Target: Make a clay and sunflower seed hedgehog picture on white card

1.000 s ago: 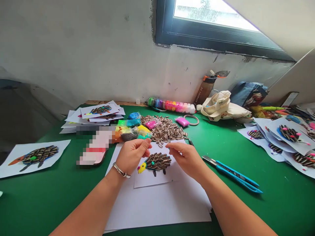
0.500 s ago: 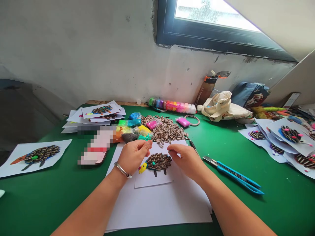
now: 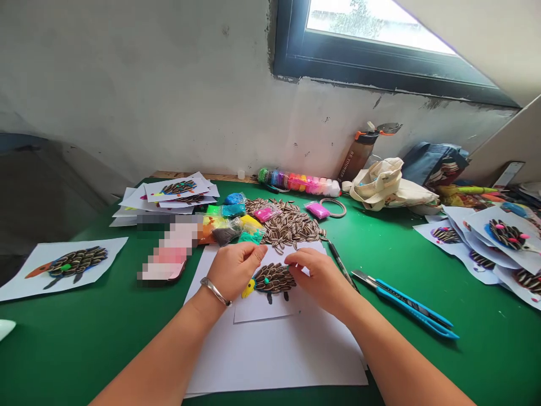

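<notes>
Head view: left hand (image 3: 232, 272) and right hand (image 3: 321, 277) flank a seed-covered animal (image 3: 276, 282).
It lies on white paper (image 3: 262, 313) over the green tabletop (image 3: 393, 242); left grip pressed together, right grip beside its rear, pinching or not I cannot tell.

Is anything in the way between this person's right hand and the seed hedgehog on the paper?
Nothing visible: the right hand has its fingers by the rear end of the seed hedgehog, though whether they touch is unclear. The pen and blue cutter lie on the hand's other side.
</notes>
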`<state>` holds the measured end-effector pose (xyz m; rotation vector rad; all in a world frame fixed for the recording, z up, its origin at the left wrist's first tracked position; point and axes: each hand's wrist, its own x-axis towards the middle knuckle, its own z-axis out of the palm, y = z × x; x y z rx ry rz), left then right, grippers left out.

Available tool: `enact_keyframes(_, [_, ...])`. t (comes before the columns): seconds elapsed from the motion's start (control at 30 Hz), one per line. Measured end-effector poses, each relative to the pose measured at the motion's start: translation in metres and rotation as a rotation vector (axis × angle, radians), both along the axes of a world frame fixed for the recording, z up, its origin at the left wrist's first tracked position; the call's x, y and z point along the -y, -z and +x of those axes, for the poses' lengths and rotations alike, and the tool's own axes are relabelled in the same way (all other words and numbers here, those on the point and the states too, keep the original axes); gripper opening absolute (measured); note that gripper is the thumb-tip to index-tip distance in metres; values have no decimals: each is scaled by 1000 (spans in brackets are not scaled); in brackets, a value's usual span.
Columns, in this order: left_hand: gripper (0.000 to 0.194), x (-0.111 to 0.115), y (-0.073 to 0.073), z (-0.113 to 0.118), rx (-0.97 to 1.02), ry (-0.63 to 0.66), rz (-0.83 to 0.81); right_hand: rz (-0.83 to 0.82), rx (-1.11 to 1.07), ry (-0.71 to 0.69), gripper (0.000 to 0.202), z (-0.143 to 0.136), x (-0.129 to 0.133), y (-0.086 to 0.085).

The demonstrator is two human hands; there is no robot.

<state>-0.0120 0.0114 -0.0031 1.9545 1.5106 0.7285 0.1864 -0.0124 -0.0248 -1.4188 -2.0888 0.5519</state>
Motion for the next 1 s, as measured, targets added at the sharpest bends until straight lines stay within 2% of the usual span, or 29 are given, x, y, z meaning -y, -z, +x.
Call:
enact_keyframes(0.23, [42, 2, -1, 2, -36, 25, 34, 77, 101, -48, 15, -5, 0, 2])
enact_keyframes(0.43, [40, 3, -3, 3, -9, 22, 34, 129, 202, -64, 20, -7, 2, 0])
enact_keyframes(0.73, [39, 2, -1, 2, -4, 9, 29, 131, 173, -93, 33, -5, 5, 2])
enact_keyframes(1.0, [37, 2, -2, 2, -13, 15, 27, 139, 182, -55, 27, -2, 3, -2])
